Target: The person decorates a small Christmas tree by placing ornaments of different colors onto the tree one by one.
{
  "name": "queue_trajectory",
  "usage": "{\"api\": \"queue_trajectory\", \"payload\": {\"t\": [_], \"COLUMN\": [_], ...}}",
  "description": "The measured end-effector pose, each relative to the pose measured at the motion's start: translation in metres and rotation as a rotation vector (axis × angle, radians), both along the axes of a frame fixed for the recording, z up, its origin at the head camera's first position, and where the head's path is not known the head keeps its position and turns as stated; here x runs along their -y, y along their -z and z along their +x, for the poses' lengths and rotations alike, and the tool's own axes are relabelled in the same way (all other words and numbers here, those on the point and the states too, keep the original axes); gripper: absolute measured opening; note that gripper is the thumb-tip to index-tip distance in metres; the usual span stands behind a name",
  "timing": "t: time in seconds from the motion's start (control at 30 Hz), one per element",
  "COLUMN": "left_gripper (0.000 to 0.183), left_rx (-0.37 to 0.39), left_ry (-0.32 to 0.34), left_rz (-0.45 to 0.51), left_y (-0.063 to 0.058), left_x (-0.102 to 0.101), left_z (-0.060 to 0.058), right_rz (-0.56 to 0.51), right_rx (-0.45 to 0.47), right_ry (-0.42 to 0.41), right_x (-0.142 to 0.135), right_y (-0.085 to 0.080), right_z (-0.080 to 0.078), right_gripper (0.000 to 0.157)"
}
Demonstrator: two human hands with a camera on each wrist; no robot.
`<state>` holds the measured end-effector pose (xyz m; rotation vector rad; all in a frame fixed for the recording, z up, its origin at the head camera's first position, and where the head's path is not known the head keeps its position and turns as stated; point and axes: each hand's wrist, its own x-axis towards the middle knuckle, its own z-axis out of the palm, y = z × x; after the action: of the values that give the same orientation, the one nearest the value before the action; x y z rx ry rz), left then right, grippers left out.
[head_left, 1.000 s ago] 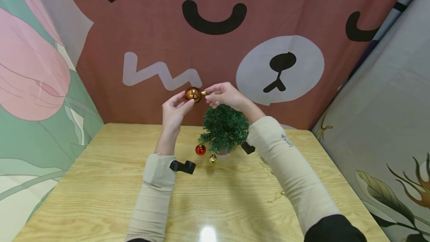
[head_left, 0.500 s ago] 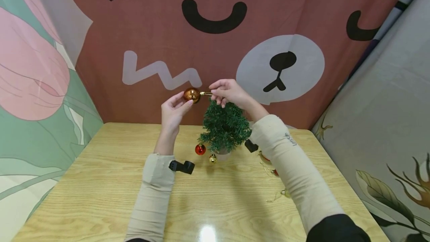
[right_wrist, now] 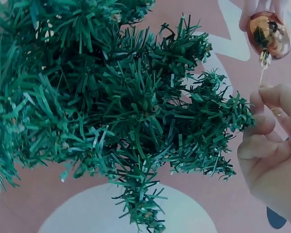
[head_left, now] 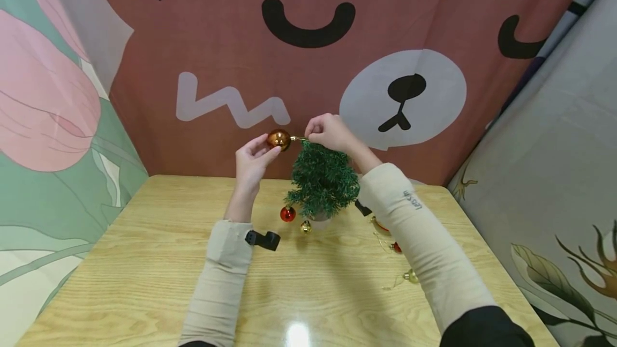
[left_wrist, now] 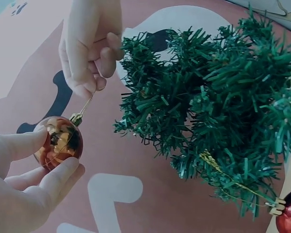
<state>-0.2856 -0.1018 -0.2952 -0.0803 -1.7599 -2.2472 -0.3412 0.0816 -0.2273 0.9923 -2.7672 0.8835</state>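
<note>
My left hand (head_left: 251,164) grips a shiny copper-brown Christmas bauble (head_left: 279,140) between thumb and fingers, in the air left of the tree's top. From the bauble's gold cap a thin gold cord (left_wrist: 88,103) runs taut to my right hand (head_left: 330,131), which pinches it between thumb and fingertip. A small artificial Christmas tree (head_left: 324,181) stands on the table, its tip just under my right hand. In the right wrist view, the right fingers (right_wrist: 263,124) are right beside a branch end. A red bauble (head_left: 287,213) and a small gold bauble (head_left: 306,226) hang low on the tree.
Further baubles lie on the wooden table (head_left: 159,261) at the right, among them a gold one (head_left: 410,276) and a red one (head_left: 396,247), partly hidden by the right sleeve (head_left: 419,229). A printed curtain (head_left: 217,31) hangs behind the table.
My right hand has drawn away to the right from the bauble's cap, pulling the gold cord straight. The left hand keeps hold of the bauble with only slight movement.
</note>
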Motion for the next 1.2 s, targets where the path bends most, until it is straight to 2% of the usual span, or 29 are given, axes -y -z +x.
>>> {"api": "queue_trajectory", "payload": {"t": [0.2, 0.37, 0.63, 1.0, 1.2], "left_gripper": [0.047, 0.047, 0.046, 0.046, 0.045], "left_rx": [0.021, 0.041, 0.042, 0.055, 0.074], "left_ry": [0.01, -0.016, -0.026, -0.063, -0.062], "left_rz": [-0.058, -0.102, -0.121, -0.153, -0.146], "left_y": [0.004, 0.005, 0.005, 0.004, 0.004], "left_x": [-0.005, -0.007, -0.009, -0.011, -0.012], "left_z": [-0.004, -0.006, -0.007, -0.015, -0.017], "right_rz": [0.185, 0.258, 0.278, 0.349, 0.374], "right_rx": [-0.03, -0.037, -0.053, -0.006, 0.024], "right_ry": [0.029, 0.072, 0.097, 0.165, 0.188], "right_x": [0.001, 0.001, 0.005, 0.013, 0.016], "right_y": [0.002, 0.004, 0.003, -0.004, -0.008], "right_z": [-0.001, -0.001, -0.001, -0.008, -0.009], "right_gripper": [0.02, 0.019, 0.021, 0.019, 0.015]}}
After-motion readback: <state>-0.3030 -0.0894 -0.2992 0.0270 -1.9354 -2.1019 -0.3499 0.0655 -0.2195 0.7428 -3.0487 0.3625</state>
